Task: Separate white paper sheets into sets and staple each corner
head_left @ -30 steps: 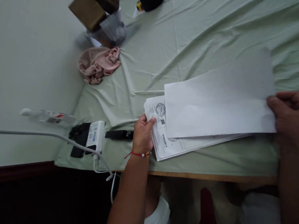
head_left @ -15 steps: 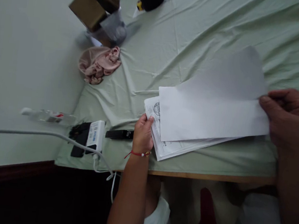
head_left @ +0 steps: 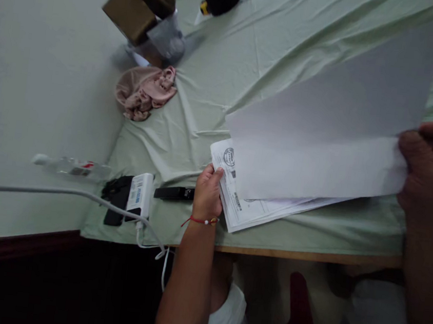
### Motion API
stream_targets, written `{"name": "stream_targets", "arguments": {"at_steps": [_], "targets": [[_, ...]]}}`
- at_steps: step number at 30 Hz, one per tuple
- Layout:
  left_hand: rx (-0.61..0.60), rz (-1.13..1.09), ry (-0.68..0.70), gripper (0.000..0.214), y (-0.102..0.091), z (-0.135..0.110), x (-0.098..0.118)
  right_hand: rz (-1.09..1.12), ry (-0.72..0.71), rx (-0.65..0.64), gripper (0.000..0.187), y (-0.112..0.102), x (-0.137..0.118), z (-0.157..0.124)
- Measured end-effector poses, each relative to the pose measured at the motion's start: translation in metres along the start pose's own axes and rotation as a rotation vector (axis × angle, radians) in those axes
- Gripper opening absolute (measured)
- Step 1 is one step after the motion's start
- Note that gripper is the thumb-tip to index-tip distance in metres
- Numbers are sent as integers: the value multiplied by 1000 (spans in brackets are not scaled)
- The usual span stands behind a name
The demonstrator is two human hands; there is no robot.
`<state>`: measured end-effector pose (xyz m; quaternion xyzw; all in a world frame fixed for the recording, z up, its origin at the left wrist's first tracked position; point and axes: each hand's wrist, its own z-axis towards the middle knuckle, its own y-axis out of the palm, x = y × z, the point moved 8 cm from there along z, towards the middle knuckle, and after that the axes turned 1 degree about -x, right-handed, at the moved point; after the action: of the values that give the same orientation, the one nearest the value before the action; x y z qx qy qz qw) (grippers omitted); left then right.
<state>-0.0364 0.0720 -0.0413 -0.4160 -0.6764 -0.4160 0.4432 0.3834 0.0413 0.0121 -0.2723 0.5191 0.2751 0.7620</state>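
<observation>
- Left hand grips the near corner of the paper stack; right hand pinches a blank sheet, tilted up over the stack.
- Just left of the left hand lie a black stick and a charger.
- Table edge runs just below both hands.
- Sheet hides most of the stack; the frame cuts off the right hand.

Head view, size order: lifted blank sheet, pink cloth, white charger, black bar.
1. lifted blank sheet, in the right hand, nearer the camera
2. pink cloth
3. white charger
4. black bar, by the left hand holding the printed stack
</observation>
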Motion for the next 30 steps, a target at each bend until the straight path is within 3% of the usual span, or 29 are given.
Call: {"name": "stream_targets", "arguments": {"at_steps": [4,9,14,20,27,30], "targets": [[8,20,-19,30,-1,-1,1,121,87,38,37,-1,-2,-1],[-14,27,8,29,5,-4,4,38,204,-62,23,8,2,-9],[15,2,4,35,7,-3,2,-38,208,-153,13,15,8,-12],[30,13,33,37,6,-3,3,-94,236,-185,14,18,7,-15],[100,8,46,41,-1,-2,3,-41,253,-214,14,22,9,-19],[75,21,23,44,0,-2,0,-11,274,-223,15,24,9,-21]]}}
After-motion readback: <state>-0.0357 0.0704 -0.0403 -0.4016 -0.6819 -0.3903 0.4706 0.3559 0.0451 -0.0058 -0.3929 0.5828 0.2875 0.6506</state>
